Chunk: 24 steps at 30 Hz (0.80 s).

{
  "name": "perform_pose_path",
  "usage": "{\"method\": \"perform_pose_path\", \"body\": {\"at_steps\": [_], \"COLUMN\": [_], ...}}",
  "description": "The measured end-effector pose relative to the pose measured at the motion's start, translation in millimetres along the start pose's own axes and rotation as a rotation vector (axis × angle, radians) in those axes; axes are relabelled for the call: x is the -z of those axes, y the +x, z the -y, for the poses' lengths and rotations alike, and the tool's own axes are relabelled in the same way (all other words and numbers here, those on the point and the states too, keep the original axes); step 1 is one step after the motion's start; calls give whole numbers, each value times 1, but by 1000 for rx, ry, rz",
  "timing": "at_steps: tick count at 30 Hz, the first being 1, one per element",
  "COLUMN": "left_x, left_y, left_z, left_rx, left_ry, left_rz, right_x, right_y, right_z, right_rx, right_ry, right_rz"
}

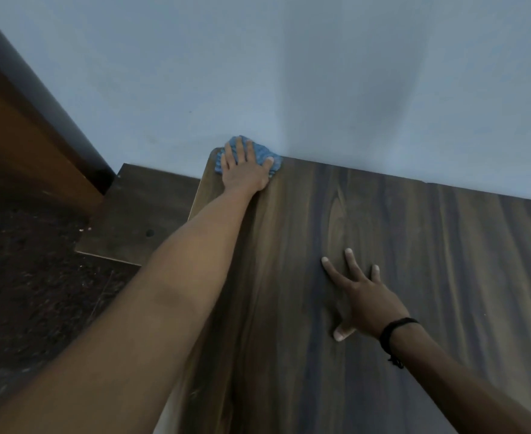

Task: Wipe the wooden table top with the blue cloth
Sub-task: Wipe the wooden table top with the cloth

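Two hands on the wooden table top: left hand presses the blue cloth into the far-left corner, against the wall.
Left fingers lie flat, slightly spread; right hand braces with splayed fingers. Even pressure and overlapping strokes toward the near edge would serve best.

Blue cloth, dark streaked brown table top, black wristband

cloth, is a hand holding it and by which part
Not gripped: the left hand presses flat on top of the cloth at the table corner; the right hand lies flat on the table, holding nothing.
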<state>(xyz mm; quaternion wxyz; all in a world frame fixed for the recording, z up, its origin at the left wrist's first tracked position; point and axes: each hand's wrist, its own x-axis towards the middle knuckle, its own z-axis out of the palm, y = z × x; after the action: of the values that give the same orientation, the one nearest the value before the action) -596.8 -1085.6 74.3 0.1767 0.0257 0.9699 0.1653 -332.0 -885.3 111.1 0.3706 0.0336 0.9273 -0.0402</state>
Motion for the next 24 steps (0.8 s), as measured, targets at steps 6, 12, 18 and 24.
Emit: {"method": "perform_pose_path", "body": {"at_steps": [6, 12, 18, 24], "left_x": [10, -19, -45, -52], "left_y": [7, -6, -21, -68], "left_z": [25, -42, -83, -26], "left_rx": [178, 103, -27, -33], "left_ry": [-54, -28, 3, 41], "left_rz": [-107, -81, -59, -92], "right_x": [1, -1, 0, 0], "right_y": [0, 2, 2, 2], "right_z": [1, 1, -1, 1], "right_rx": [-10, -9, -16, -47], "right_ry": [14, 30, 17, 25], "right_rz": [3, -11, -1, 4]}}
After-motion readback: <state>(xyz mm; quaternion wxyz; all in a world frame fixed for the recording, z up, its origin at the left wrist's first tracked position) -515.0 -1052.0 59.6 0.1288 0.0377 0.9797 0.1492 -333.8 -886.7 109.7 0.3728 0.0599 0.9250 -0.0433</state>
